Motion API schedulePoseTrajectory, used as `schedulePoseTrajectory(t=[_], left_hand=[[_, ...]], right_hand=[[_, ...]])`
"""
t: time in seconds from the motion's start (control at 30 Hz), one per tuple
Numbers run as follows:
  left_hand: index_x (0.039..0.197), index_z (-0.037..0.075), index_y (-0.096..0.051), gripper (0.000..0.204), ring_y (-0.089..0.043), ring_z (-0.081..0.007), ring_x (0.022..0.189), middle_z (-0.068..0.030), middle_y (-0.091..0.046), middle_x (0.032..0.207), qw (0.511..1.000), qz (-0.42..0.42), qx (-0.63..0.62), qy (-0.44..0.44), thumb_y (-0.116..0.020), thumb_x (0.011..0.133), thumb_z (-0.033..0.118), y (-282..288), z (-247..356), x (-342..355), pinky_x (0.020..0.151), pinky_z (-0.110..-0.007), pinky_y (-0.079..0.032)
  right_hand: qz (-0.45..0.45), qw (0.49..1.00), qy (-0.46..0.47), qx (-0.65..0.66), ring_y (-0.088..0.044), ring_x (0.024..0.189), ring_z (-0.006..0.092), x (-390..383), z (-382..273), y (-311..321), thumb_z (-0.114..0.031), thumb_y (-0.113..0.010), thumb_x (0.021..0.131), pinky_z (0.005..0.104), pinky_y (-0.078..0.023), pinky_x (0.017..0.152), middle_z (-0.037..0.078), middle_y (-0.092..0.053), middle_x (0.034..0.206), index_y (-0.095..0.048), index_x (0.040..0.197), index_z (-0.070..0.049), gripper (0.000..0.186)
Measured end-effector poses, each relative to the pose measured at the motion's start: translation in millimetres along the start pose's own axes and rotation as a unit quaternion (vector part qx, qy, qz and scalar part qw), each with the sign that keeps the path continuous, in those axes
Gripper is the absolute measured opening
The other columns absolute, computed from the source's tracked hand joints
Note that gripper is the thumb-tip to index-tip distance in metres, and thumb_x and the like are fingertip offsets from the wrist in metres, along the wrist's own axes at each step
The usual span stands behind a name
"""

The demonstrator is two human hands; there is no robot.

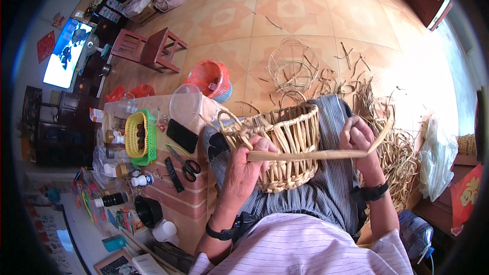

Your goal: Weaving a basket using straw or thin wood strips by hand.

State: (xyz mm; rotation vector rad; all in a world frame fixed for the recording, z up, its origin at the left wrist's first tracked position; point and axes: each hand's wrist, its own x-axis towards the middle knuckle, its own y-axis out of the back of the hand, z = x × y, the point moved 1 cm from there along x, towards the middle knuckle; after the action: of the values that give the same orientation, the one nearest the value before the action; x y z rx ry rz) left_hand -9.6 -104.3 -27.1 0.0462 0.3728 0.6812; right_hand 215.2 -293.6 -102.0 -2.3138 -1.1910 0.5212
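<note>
A half-open woven basket (285, 142) of pale dried strands rests on my lap, with a looped handle at its left end. Across its near side stretches a flat dried-leaf strip (316, 155), held level between both hands. My left hand (249, 165) is closed on the strip's left end, thumb on top, in front of the basket wall. My right hand (358, 140) has its fingers curled round the strip's other side, and the strip's tip sticks up past it to the right. The right fingertips are partly hidden.
A heap of dried strands (395, 158) lies on the floor at my right. On the table to the left are scissors (189, 169), a phone (182, 136), a yellow basket (136, 135) and several bottles. Beyond stand a red-lined bin (210, 79) and a wooden chair (162, 50).
</note>
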Motion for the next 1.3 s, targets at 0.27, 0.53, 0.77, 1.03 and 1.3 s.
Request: schedulePoseTrajectory(t=[0.27, 0.53, 0.77, 1.03, 1.3], left_hand=[[0.09, 0.002, -0.063, 0.025, -0.056, -0.0042, 0.069, 0.0021, -0.062, 0.071, 0.994, 0.079, -0.039, -0.07, -0.065, 0.106, 0.022, -3.0, 5.2, -2.7, 0.063, -0.024, -0.045], [0.108, 0.0, -0.068, 0.022, -0.058, -0.0038, 0.078, -0.0002, -0.066, 0.094, 0.963, -0.039, 0.178, -0.196, -0.079, 0.09, 0.008, -15.1, 45.4, -12.7, 0.067, -0.022, -0.049], [0.113, 0.005, -0.065, 0.025, -0.067, -0.0278, 0.084, -0.0112, -0.059, 0.098, 0.94, 0.039, 0.301, -0.159, -0.072, 0.09, -0.001, 9.5, 28.3, -20.3, 0.075, -0.04, -0.055], [0.116, 0.008, -0.068, 0.034, -0.067, -0.0234, 0.085, -0.0096, -0.06, 0.105, 0.934, 0.035, 0.307, -0.18, -0.079, 0.084, 0.003, 4.5, -4.5, -30.6, 0.075, -0.035, -0.057], [0.119, 0.012, -0.073, 0.049, -0.067, -0.0225, 0.086, -0.0074, -0.06, 0.103, 0.916, 0.056, 0.327, -0.226, -0.085, 0.073, -0.002, 4.3, -24.8, -23.8, 0.076, -0.033, -0.058]], right_hand=[[-0.123, 0.63, 0.315, -0.699, -0.069, 0.07, 0.0214, -14.6, -37.3, -71.5, -0.018, -0.084, 0.082, 0.0375, -0.056, 0.068, 0.007, -0.07, 0.078, -0.071, 0.093, -0.007, 0.02], [-0.128, 0.959, -0.11, -0.226, -0.066, 0.095, 0.0158, -17.6, 9.1, -136.1, -0.012, -0.076, 0.094, 0.0316, -0.056, 0.082, 0.01, -0.069, 0.101, -0.065, 0.111, 0.004, 0.025], [-0.07, 0.974, -0.125, -0.173, -0.063, 0.082, 0.0084, -28.2, 10.1, -105.3, -0.018, -0.073, 0.099, 0.0264, -0.054, 0.07, 0.003, -0.068, 0.09, -0.07, 0.099, 0.0, 0.018], [-0.189, 0.937, -0.019, -0.294, -0.06, 0.075, 0.0133, -20.6, 16.7, -68.7, -0.017, -0.068, 0.102, 0.0292, -0.052, 0.068, 0.004, -0.066, 0.087, -0.068, 0.098, -0.001, 0.016], [-0.196, 0.931, -0.035, -0.305, -0.062, 0.079, 0.0138, -5.3, 20.7, -50.6, -0.003, -0.061, 0.102, 0.0295, -0.052, 0.071, 0.004, -0.07, 0.089, -0.07, 0.101, -0.002, 0.01]])
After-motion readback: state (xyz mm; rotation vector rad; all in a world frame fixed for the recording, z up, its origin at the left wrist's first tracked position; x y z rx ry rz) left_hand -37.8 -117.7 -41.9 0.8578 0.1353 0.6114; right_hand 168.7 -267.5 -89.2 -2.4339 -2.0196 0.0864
